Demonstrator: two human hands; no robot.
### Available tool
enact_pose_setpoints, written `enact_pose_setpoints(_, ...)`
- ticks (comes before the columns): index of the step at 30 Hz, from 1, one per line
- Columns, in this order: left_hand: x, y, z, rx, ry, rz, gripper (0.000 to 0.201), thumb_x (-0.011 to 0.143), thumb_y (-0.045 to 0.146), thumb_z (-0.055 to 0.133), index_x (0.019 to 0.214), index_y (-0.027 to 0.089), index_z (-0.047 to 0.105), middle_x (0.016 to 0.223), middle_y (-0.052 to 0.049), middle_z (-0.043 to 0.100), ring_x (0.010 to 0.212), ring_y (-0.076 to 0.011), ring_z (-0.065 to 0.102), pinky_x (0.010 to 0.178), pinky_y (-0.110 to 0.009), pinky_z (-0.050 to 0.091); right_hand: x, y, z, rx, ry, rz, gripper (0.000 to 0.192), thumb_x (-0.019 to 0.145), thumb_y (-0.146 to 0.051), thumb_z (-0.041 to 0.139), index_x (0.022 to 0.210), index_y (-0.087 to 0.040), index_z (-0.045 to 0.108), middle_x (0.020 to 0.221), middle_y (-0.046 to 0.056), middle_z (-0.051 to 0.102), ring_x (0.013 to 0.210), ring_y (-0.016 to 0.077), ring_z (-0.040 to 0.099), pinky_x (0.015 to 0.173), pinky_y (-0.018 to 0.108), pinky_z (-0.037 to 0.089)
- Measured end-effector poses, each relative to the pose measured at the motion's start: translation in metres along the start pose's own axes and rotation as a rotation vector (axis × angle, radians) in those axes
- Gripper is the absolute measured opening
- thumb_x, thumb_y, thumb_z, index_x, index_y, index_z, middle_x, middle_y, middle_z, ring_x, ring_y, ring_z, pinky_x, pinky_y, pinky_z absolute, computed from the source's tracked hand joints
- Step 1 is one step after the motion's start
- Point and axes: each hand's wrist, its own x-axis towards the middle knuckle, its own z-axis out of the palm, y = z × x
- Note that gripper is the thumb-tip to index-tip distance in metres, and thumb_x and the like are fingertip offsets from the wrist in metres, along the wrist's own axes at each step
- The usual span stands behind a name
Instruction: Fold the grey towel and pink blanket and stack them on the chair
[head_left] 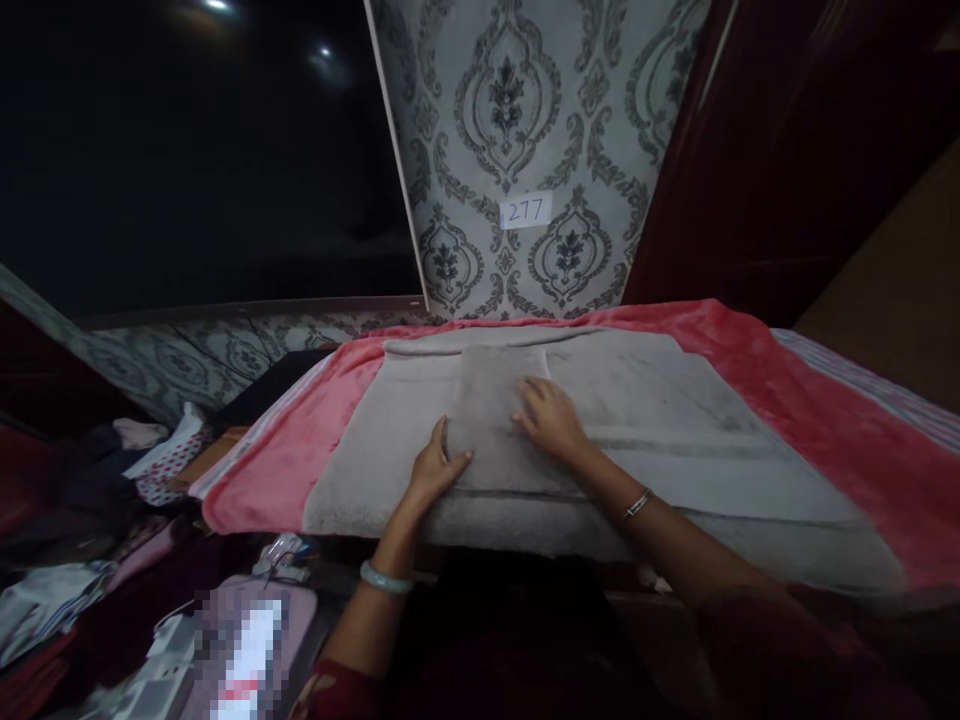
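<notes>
One folded gray cloth (637, 395), long axis left to right

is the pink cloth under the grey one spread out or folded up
Spread out: the pink cloth extends past both sides of the grey cloth and its far edge.

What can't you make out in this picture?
In the head view:
Palm of the right hand: hidden by the back of the hand.
Underside of the gray plush fabric: hidden by its upper surface.
Wall-mounted television: top and left cut off by picture edges.
Detail within the lower-left pixelated patch: blurred by blocks.
</notes>
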Motion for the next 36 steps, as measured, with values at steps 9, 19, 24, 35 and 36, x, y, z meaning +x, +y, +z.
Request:
enact_pose_setpoints(9, -0.020, 0.004, 0.006, 0.147, -0.049, -0.003, 0.079, 0.087, 0.035, 0.055, 0.159, 0.014, 0.030, 0.106, -0.010, 0.076, 0.088, -0.0255, 0.073, 0.087, -0.036, 0.053, 0.075, -0.031, 0.035, 0.127, -0.403, -0.516, 0.063, 0.105, -0.054, 0.035, 0.161, -0.026, 0.029, 0.168, 0.008, 0.020, 0.156, 0.0293, 0.010, 0.123, 0.062, 0.010)
enact_pose_setpoints(19, -0.024, -0.030, 0.020, 0.140, 0.020, 0.228, 0.053, 0.092, 0.030, 0.046, 0.143, 0.023, 0.058, 0.134, -0.009, 0.069, 0.118, -0.0250, 0.068, 0.101, -0.041, 0.056, 0.158, 0.019, 0.058, 0.059, -0.398, -0.395, 0.060, 0.105, -0.052, 0.038, 0.160, -0.030, 0.029, 0.168, 0.007, 0.021, 0.155, 0.0293, 0.015, 0.122, 0.063, 0.010)
enact_pose_setpoints(24, -0.029, -0.041, 0.028, 0.097, 0.066, 0.265, 0.049, 0.094, 0.028, 0.048, 0.141, 0.028, 0.059, 0.136, -0.006, 0.068, 0.121, -0.0240, 0.067, 0.101, -0.040, 0.057, 0.190, 0.048, 0.071, 0.026, -0.360, -0.240, 0.060, 0.105, -0.051, 0.038, 0.160, -0.032, 0.029, 0.166, 0.008, 0.026, 0.154, 0.0294, 0.022, 0.121, 0.062, 0.019)
enact_pose_setpoints(35, -0.027, -0.040, 0.027, 0.056, 0.086, 0.203, 0.049, 0.090, 0.033, 0.051, 0.137, 0.029, 0.064, 0.133, -0.007, 0.069, 0.119, -0.0275, 0.068, 0.100, -0.044, 0.058, 0.181, 0.045, 0.066, 0.015, -0.352, -0.266, 0.065, 0.104, -0.052, 0.041, 0.162, -0.028, 0.025, 0.169, 0.011, 0.013, 0.155, 0.0319, 0.012, 0.121, 0.063, 0.013)
enact_pose_setpoints(36, -0.026, -0.037, 0.023, 0.050, 0.076, 0.200, 0.049, 0.089, 0.033, 0.051, 0.137, 0.028, 0.064, 0.133, -0.007, 0.069, 0.119, -0.0274, 0.068, 0.100, -0.044, 0.058, 0.173, 0.039, 0.062, 0.036, -0.378, -0.312, 0.067, 0.103, -0.054, 0.042, 0.162, -0.028, 0.025, 0.169, 0.011, 0.012, 0.156, 0.0322, 0.010, 0.121, 0.063, 0.011)
